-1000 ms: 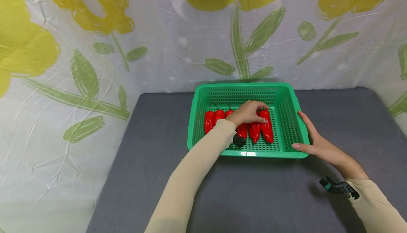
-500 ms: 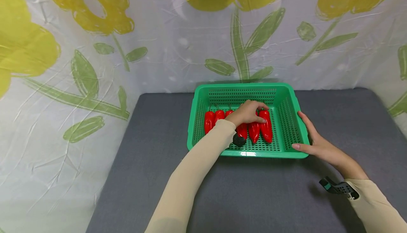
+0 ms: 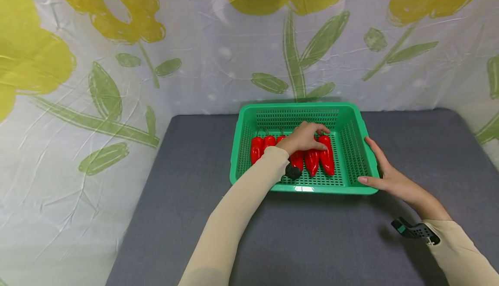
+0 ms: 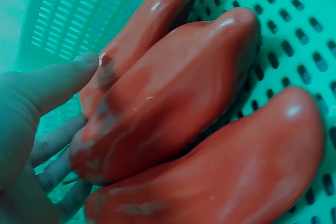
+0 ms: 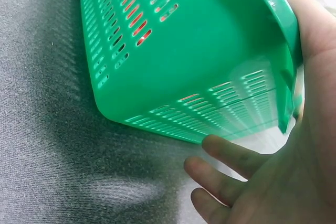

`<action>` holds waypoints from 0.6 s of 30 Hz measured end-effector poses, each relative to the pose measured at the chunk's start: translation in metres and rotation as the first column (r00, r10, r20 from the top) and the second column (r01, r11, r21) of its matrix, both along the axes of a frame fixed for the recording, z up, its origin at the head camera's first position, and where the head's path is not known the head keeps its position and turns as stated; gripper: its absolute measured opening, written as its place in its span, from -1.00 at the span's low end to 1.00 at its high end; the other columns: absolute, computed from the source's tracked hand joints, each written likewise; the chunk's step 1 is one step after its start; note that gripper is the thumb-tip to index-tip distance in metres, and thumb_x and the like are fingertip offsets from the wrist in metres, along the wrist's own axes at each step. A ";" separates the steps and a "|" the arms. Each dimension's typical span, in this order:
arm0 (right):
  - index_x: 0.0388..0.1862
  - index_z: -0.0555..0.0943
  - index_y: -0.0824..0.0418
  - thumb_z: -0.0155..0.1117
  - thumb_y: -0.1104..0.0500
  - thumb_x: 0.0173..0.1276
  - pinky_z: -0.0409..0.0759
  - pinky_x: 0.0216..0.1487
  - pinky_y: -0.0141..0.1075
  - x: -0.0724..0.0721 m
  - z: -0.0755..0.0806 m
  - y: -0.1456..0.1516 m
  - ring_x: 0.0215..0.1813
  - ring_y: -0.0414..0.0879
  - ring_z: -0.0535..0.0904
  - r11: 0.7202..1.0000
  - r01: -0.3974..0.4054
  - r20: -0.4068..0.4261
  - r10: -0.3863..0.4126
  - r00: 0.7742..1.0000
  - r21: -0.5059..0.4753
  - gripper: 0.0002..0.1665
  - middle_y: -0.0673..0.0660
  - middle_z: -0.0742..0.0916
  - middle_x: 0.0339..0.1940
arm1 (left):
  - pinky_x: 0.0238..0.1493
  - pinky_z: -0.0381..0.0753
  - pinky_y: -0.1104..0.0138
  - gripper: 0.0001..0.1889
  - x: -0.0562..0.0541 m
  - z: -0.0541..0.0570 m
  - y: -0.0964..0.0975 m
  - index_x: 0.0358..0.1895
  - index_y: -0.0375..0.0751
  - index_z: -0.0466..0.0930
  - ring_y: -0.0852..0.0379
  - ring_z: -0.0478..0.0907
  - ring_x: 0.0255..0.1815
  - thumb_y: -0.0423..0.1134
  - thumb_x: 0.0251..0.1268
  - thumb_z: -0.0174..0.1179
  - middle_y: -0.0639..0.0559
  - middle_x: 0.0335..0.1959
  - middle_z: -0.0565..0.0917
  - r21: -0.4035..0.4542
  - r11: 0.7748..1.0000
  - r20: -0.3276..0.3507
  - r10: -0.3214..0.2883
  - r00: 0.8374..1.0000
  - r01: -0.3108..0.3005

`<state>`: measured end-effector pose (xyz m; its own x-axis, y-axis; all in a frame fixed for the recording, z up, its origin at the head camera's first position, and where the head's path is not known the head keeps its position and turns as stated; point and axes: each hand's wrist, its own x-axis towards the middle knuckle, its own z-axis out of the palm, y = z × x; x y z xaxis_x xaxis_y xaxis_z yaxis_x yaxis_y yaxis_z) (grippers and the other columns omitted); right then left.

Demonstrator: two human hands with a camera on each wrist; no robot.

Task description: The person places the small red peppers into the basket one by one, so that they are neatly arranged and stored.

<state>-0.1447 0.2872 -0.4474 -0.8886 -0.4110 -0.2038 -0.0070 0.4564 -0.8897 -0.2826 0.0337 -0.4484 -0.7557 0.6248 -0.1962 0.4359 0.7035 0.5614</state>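
Note:
Several glossy long red peppers [image 3: 256, 148] lie side by side in a green plastic basket [image 3: 306, 189]. My left hand [image 3: 302, 138] reaches over the row and holds the stem end of the rightmost pepper [image 3: 326, 158] between thumb and fingers. The left wrist view shows the thumb [image 4: 65, 80] against that pepper [image 4: 152, 19], with other fingers behind the stem ends. My forearm and hand cover the middle peppers. At the basket's right front corner, my right hand [image 3: 383, 173] holds the rim [image 5: 281, 17], its thumb over the edge; other fingers spread outside in the right wrist view.
The basket stands on a dark grey cloth-covered table [image 3: 312, 234], near its back edge. Behind and to the left hangs a pale curtain [image 3: 218, 52] printed with yellow flowers. A black strap device [image 3: 416, 229] sits on the right wrist.

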 end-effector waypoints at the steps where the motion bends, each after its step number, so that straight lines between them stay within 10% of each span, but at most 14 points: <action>1: 0.54 -0.52 -0.40 0.21 0.16 0.41 0.28 0.18 0.31 0.000 0.000 0.000 0.47 0.37 -0.07 1.000 0.000 0.000 0.000 1.000 -0.001 0.24 0.28 -0.29 0.62 | 0.29 0.46 0.23 -0.45 0.000 0.001 0.000 0.36 0.06 0.47 0.01 0.33 0.36 -0.03 0.30 0.31 0.03 0.23 0.59 0.003 1.000 -0.001 -0.003 1.000 0.003; 18: 0.56 -0.50 -0.37 0.22 0.19 0.41 0.37 -0.07 -0.58 0.001 0.002 0.000 0.38 0.30 0.09 1.000 -0.014 -0.028 0.014 0.999 0.018 0.24 0.29 -0.26 0.62 | 0.43 0.39 0.26 -0.42 0.015 0.068 -0.026 0.40 -0.03 0.41 0.03 0.37 0.44 -0.10 0.33 0.29 0.01 0.38 0.49 0.135 0.986 0.037 -0.108 0.993 0.102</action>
<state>-0.1436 0.2870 -0.4459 -0.8883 -0.4199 -0.1860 -0.0387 0.4720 -0.8807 -0.2673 0.0075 -0.3803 -0.6767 0.7232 -0.1381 0.4763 0.5731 0.6669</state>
